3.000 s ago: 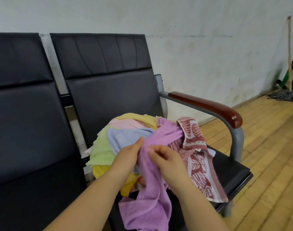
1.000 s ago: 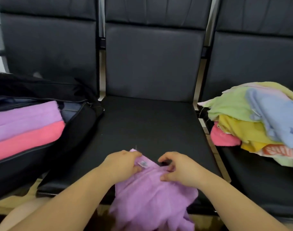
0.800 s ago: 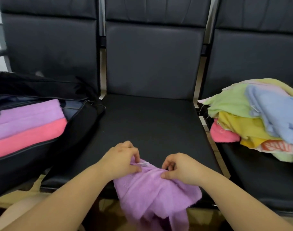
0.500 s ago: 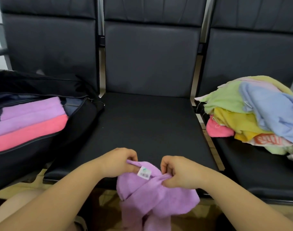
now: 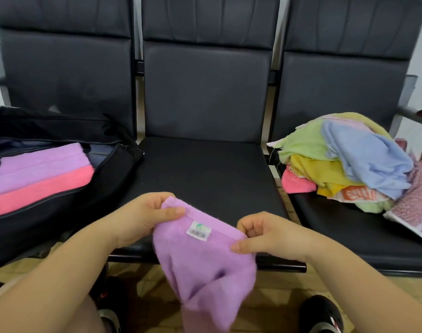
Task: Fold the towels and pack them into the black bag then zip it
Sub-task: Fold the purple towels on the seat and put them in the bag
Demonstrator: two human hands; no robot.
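A purple towel [image 5: 205, 263] with a small white label hangs in front of the middle seat. My left hand [image 5: 142, 218] pinches its top left corner and my right hand [image 5: 267, 236] pinches its top right edge. The open black bag [image 5: 61, 207] lies on the left seat and holds folded purple and pink towels [image 5: 39, 174]. A loose pile of towels [image 5: 349, 159], green, blue, yellow, pink and patterned, lies on the right seat.
The black middle seat [image 5: 205, 174] lies between the bag and the pile. A metal armrest [image 5: 411, 114] sticks out at the far right. Dark shoes [image 5: 320, 313] rest on the tiled floor below the hanging towel.
Three seconds ago both hands held the purple towel at the pile. Now it is in front of the middle seat, and the hands have spread its top edge apart, showing the label.
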